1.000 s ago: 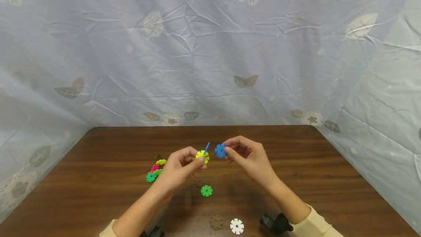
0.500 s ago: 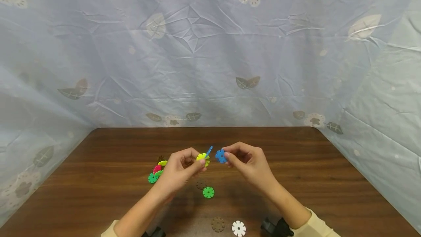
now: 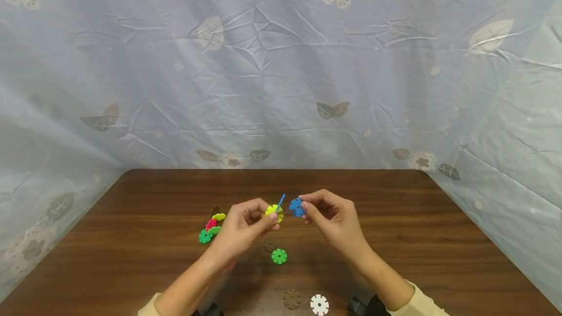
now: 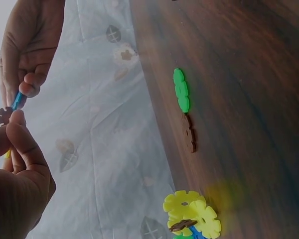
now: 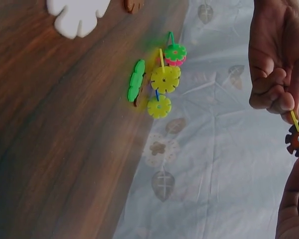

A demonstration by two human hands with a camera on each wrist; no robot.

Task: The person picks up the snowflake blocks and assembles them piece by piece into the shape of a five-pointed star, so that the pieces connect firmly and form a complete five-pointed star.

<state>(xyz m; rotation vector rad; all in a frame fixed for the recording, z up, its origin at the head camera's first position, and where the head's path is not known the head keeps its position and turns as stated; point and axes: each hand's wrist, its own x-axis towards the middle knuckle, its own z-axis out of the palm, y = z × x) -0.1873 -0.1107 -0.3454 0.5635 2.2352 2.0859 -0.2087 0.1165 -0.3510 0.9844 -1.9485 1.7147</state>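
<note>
Left hand (image 3: 243, 223) pinches a yellow disc (image 3: 270, 209), right hand (image 3: 335, 221) a blue disc (image 3: 296, 207); above the table (image 3: 395, 199), between them, a brown disc (image 5: 292, 141) meets the blue disc at its edge, seating depth unclear. Judgement: align slots, keep faces square, press straight, pinching near the join to limit twist.

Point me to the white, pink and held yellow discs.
White disc (image 3: 323, 305): head view, right of its hole.
Pink disc (image 3: 211, 225): head view, middle of its face.
Held yellow disc (image 3: 270, 210): head view, upper-left face.
</note>
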